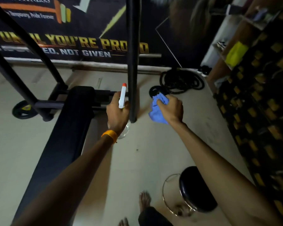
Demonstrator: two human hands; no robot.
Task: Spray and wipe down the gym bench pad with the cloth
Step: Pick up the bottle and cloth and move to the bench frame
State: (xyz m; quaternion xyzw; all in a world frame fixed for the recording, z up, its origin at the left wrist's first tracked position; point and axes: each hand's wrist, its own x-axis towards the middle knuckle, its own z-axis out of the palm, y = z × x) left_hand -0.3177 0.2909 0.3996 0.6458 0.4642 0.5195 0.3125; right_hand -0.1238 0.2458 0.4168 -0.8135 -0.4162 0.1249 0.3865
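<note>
The long black bench pad [62,137] runs from the lower left up toward the middle, left of both hands. My left hand [117,111] grips a clear spray bottle [122,97] with a white head and an orange nozzle tip that points up and away; the hand hovers just right of the pad's far end. My right hand [170,108] is closed around a bunched blue cloth [157,110], held in the air over the floor, further right. Neither hand touches the pad.
A black upright post [133,62] stands between my hands. A coiled black rope [181,80] and a weight plate [155,92] lie on the floor behind. A round black stool [196,190] stands at lower right, shelves [235,51] along the right wall, a wheel [23,110] at left.
</note>
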